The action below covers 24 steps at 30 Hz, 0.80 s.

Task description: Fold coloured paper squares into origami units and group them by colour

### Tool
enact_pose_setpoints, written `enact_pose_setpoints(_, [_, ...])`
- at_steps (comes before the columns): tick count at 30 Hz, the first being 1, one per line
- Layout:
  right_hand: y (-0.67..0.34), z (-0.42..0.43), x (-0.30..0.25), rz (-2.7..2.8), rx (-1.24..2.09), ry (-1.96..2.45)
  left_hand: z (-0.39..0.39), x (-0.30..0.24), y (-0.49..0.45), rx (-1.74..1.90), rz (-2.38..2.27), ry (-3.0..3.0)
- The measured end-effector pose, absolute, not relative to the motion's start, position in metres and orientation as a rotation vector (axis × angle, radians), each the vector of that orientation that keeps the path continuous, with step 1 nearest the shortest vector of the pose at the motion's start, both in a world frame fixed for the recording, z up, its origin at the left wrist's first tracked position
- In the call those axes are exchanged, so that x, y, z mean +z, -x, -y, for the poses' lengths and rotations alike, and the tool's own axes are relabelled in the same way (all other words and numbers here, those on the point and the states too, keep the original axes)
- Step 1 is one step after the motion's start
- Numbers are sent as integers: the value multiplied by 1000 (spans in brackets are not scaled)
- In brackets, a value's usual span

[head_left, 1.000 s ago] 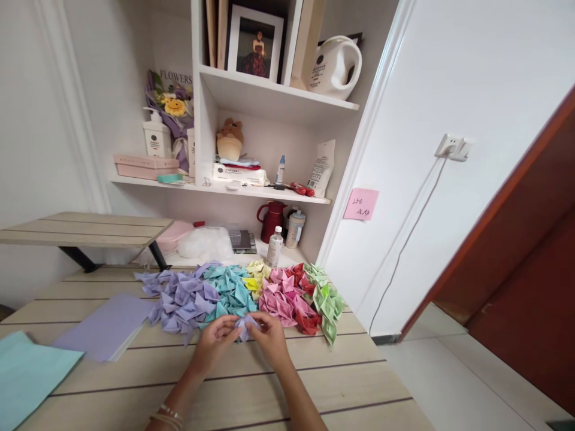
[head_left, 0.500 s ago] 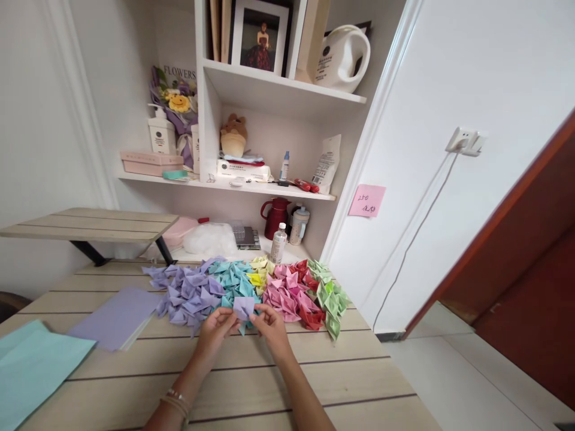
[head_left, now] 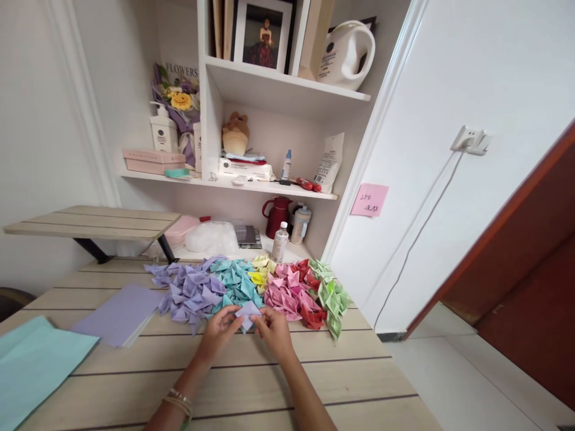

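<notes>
A small folded piece of lavender origami paper (head_left: 247,312) is held up between both hands, one corner pointing upward. My left hand (head_left: 223,326) pinches its left side, and my right hand (head_left: 272,326) pinches its right side. Just behind my hands lie heaps of folded paper pieces: purple ones (head_left: 193,293), turquoise ones (head_left: 236,278), yellow ones (head_left: 257,278), pink ones (head_left: 285,291), red ones (head_left: 313,318) and green ones (head_left: 333,302). A stack of flat purple sheets (head_left: 119,314) rests left of my left hand, with turquoise paper (head_left: 38,365) farther left.
A small raised wooden stand (head_left: 94,222) rises at the table's back left. Behind the heaps stand a clear bottle (head_left: 279,242), a red jug (head_left: 277,216) and a light tumbler (head_left: 300,224). The wooden table (head_left: 251,383) ends at the right above the floor.
The lavender paper has turned from a level square to corner-up between my fingers. Both hands still hold it, and the view has shifted slightly.
</notes>
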State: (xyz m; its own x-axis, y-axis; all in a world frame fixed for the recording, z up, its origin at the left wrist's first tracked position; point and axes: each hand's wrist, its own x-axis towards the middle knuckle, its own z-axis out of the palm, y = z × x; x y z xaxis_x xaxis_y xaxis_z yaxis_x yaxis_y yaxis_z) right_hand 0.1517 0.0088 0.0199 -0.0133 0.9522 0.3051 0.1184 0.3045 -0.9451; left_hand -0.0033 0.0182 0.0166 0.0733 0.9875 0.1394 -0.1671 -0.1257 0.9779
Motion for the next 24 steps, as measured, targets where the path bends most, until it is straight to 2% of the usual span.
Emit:
enact_pose_setpoints(6, [-149,-7,22,1315,1105,969,-19,22,7,1338,-1053,-1400])
enact_pose_setpoints(11, [-149,-9,21,1208,1215,900,-18,22,7,1242,-1009,-1220])
enact_pose_setpoints(19, [-147,-11,16,1187,1127,911,-14,26,4,1233,-972,-1212])
enact_pose_setpoints(24, [-151,-10,17,1364,968,979,-9,34,2,1187,-982,-1239])
